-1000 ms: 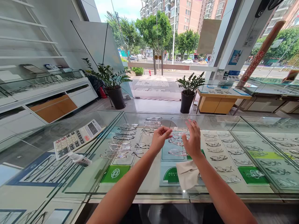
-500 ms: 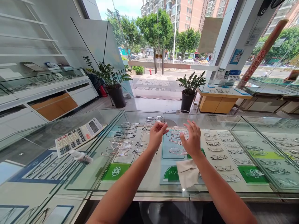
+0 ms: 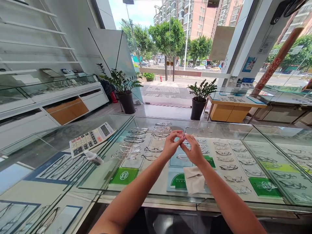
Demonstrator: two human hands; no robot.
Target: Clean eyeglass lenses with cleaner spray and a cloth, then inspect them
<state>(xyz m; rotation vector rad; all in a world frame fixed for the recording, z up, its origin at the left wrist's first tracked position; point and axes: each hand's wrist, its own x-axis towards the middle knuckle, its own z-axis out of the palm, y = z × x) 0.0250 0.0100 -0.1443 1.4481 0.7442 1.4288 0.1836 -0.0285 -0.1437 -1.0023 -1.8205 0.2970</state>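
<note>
A thin-framed pair of eyeglasses (image 3: 185, 129) is held up above the glass counter, one slender temple arm reaching out to the right. My left hand (image 3: 173, 143) pinches it between thumb and fingers. Close against that hand, my right hand (image 3: 193, 150) has its fingertips closed on the glasses too. The fingers hide most of the lenses and frame. Below my right forearm, a beige cleaning cloth (image 3: 194, 180) lies crumpled on the glass.
On the counter's left lie a calculator (image 3: 91, 138) and a small white bottle (image 3: 94, 158). Rows of eyeglasses (image 3: 133, 140) show under the glass top (image 3: 156, 177). Beyond the counter stand two potted plants (image 3: 126, 103) and a wooden display table (image 3: 227, 112).
My right hand, open and apart before, has moved left and closed on the eyeglasses beside my left hand. The glasses have turned, a temple now pointing right. The view has shifted slightly.
</note>
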